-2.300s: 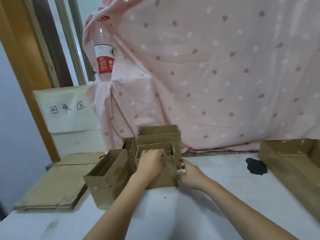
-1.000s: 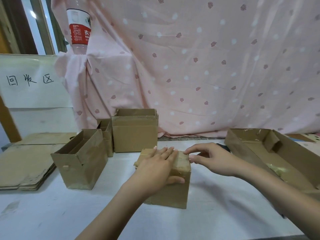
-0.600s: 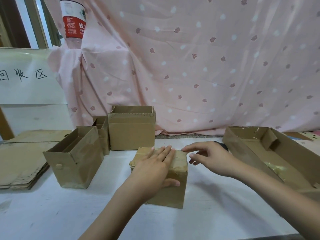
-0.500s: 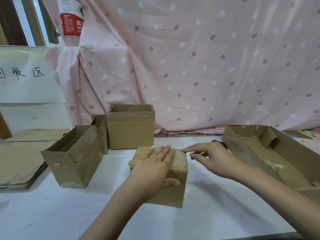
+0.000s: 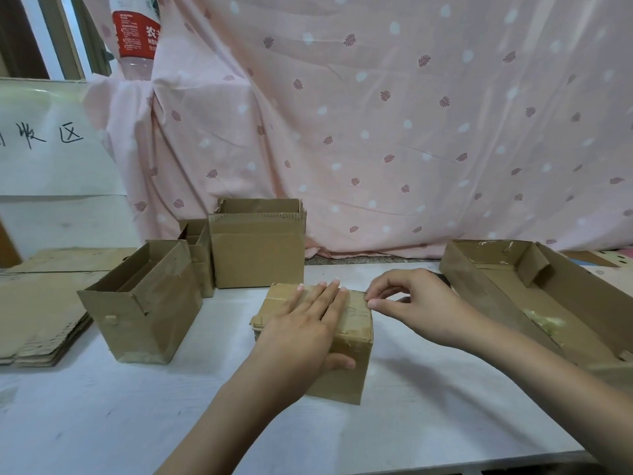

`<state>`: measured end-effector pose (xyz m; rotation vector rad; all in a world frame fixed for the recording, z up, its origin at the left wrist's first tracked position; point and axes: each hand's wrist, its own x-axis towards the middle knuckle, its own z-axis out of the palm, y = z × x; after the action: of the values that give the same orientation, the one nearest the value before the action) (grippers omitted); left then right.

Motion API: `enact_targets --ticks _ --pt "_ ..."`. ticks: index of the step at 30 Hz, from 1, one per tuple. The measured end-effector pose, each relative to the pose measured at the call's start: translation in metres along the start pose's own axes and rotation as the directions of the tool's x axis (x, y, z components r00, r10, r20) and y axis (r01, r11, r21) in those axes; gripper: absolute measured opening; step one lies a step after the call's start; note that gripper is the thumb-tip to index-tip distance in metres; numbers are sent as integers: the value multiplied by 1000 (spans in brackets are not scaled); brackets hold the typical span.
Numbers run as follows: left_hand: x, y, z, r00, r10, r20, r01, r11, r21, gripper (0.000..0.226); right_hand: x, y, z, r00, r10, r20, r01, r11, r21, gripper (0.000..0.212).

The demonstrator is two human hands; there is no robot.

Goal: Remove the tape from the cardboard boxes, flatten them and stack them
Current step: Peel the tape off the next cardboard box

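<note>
Tape [image 5: 356, 305] runs across the box [image 5: 342, 341] top; my left hand [image 5: 308, 323] presses flat at 9 o'clock, right hand [image 5: 407, 299] seemingly pinches its 3 o'clock end.

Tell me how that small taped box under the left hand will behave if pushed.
The small taped box looks light and would probably slide on the smooth white table. Its flat sides make rolling unlikely. The corrugated walls look worn, so may dent.
</note>
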<state>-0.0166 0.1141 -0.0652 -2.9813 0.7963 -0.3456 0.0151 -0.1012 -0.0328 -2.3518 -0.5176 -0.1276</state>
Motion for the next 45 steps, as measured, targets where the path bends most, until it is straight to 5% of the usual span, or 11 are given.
enact_targets --ticks 8,19,22,29,33,40,45 --pt "0 3 1 1000 3 14 -4 1000 19 96 17 -26 -18 941 198 274 -161 975 -153 11" --pt "5 -2 -1 1000 4 28 -4 1000 5 98 24 -42 -10 880 358 311 -205 878 -433 18" --pt "2 -2 1 1000 8 19 -8 1000 -2 98 15 -38 -12 894 301 332 -174 916 -362 14" --pt "7 0 0 998 -23 56 24 1000 -3 99 5 -24 8 997 67 25 -59 966 -251 16" --pt "10 1 -1 996 -24 87 22 1000 22 100 3 -20 19 979 152 -134 -171 975 -143 8" --pt "10 2 -2 994 -38 98 35 999 26 100 10 -25 19 967 241 -88 -241 970 4 6" --pt "8 3 -3 993 -45 105 42 999 27 100 2 -21 17 992 87 -88 -112 930 -349 28"
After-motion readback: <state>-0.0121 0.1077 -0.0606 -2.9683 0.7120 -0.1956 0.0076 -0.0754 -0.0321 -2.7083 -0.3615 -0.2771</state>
